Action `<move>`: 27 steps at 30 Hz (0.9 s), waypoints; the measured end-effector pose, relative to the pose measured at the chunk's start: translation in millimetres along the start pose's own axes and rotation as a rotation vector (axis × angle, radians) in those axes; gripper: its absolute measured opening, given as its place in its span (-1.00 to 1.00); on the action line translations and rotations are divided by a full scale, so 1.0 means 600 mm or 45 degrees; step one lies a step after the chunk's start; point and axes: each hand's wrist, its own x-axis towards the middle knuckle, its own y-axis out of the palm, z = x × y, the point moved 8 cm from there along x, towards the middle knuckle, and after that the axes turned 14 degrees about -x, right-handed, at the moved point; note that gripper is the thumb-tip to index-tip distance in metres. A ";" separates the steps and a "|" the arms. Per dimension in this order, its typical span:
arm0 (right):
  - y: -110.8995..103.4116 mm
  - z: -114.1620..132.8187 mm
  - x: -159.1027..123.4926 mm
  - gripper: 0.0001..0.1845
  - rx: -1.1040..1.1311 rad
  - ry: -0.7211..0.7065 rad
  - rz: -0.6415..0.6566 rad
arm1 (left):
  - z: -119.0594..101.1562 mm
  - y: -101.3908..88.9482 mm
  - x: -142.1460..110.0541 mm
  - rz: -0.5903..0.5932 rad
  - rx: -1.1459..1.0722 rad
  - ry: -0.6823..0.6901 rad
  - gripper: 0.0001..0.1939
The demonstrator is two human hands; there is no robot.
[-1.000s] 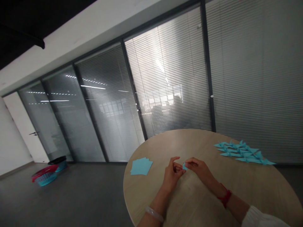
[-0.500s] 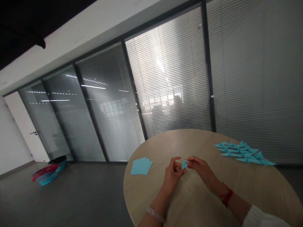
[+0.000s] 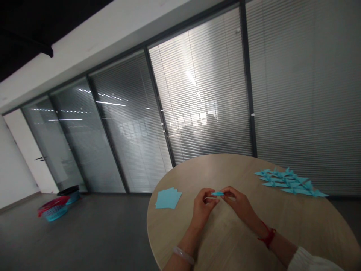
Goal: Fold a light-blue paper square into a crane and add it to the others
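A small piece of folded blue paper (image 3: 217,194) is held above the table between my two hands, seen nearly edge-on. My left hand (image 3: 203,206) pinches its left end, thumb below and fingers curled. At its right end, the fingertips of my right hand (image 3: 238,203) are closed on it. Its exact folds are too small to make out. Left of my hands lies a fanned stack of flat blue paper sheets (image 3: 168,198). Several folded blue paper cranes (image 3: 290,182) sit in rows at the right side of the table.
The round wooden table (image 3: 214,171) has a curved edge on the left and far sides. Behind it runs a glass partition with blinds (image 3: 205,94). On the floor at left stand a blue basket with a red liner (image 3: 55,210) and a dark-rimmed one (image 3: 72,194).
The folded paper has turned from a tilted, upright pose to lying nearly level. My left fingers have shifted up along it, and my right hand has moved slightly.
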 end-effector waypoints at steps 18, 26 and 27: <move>0.012 0.040 -0.011 -0.71 -0.076 -0.134 0.115 | -0.025 -0.006 -0.001 -0.006 0.240 0.172 -0.85; 0.012 0.027 -0.009 -0.72 -0.210 -0.147 0.071 | -0.023 0.001 -0.003 0.030 0.233 0.136 -0.74; 0.013 0.026 -0.009 -0.73 -0.221 -0.147 0.071 | -0.022 0.002 -0.003 0.029 0.233 0.130 -0.74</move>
